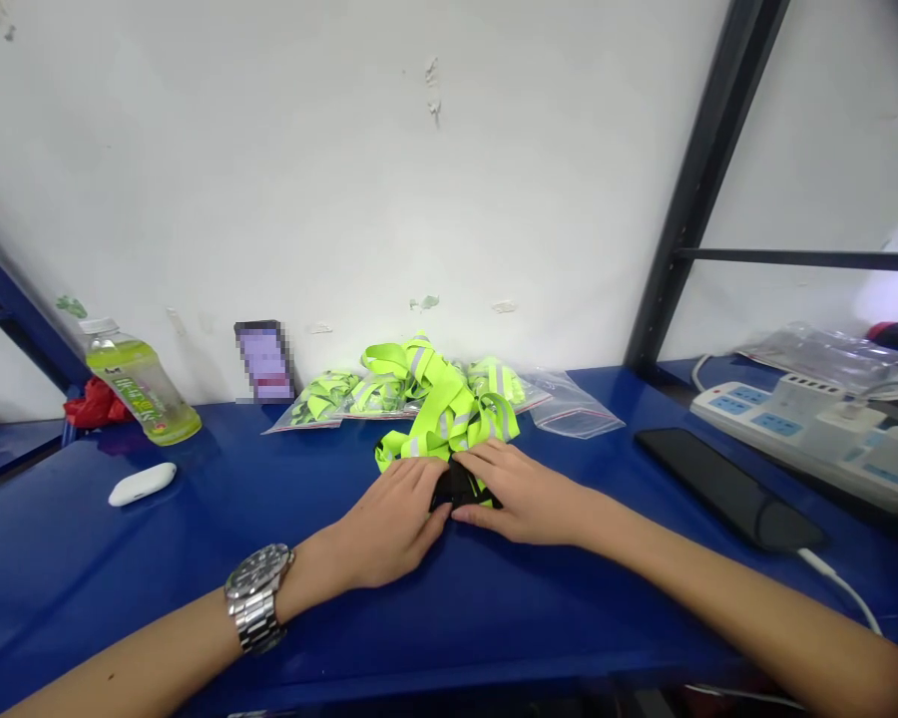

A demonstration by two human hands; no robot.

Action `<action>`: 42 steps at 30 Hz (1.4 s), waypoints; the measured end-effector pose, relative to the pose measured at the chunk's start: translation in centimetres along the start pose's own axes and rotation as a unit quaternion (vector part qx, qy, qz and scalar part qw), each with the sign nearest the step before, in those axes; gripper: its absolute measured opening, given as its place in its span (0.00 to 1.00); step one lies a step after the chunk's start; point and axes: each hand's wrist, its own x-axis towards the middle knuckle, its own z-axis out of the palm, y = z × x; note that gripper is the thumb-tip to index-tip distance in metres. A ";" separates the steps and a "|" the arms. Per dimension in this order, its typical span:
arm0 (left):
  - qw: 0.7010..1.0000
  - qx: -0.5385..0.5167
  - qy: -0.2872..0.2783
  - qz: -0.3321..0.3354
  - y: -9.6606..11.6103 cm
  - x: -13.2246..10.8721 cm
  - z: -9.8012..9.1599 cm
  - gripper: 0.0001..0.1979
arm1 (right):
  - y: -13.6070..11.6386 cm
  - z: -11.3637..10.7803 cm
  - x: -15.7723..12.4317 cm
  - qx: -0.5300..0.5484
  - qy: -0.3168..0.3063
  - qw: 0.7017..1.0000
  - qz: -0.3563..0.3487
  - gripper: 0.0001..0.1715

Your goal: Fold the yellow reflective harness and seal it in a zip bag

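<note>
My left hand [389,524] and my right hand [520,494] meet at the middle of the blue table [269,588]. Both pinch a small black buckle [456,487] between their fingertips. The buckle is attached to a neon yellow-green strap with grey reflective stripes [441,409], which lies in a loose heap just behind the hands. A metal watch [258,596] sits on my left wrist. Most of the buckle is hidden by my fingers.
Clear zip bags, some holding folded green straps [329,399], lie against the white wall, one empty bag [573,409] to the right. A green drink bottle [142,384], a white case [142,483], a propped phone [264,361], a black phone [725,489] on a cable and a power strip [793,424] surround them.
</note>
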 end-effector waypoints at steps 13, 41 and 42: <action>0.991 -0.097 -0.013 -0.094 -4.3 1.8 -0.7 0.12 | 2.6 0.4 1.0 0.017 -0.024 0.999 -0.011 0.31; 0.996 -0.031 0.016 -0.082 -4.7 0.0 -1.9 0.26 | 3.5 -0.7 0.4 0.000 -0.003 1.000 -0.027 0.30; 0.996 -0.028 0.021 -0.080 -4.8 0.0 -2.1 0.27 | 3.6 -0.9 0.4 0.001 -0.005 1.000 -0.025 0.29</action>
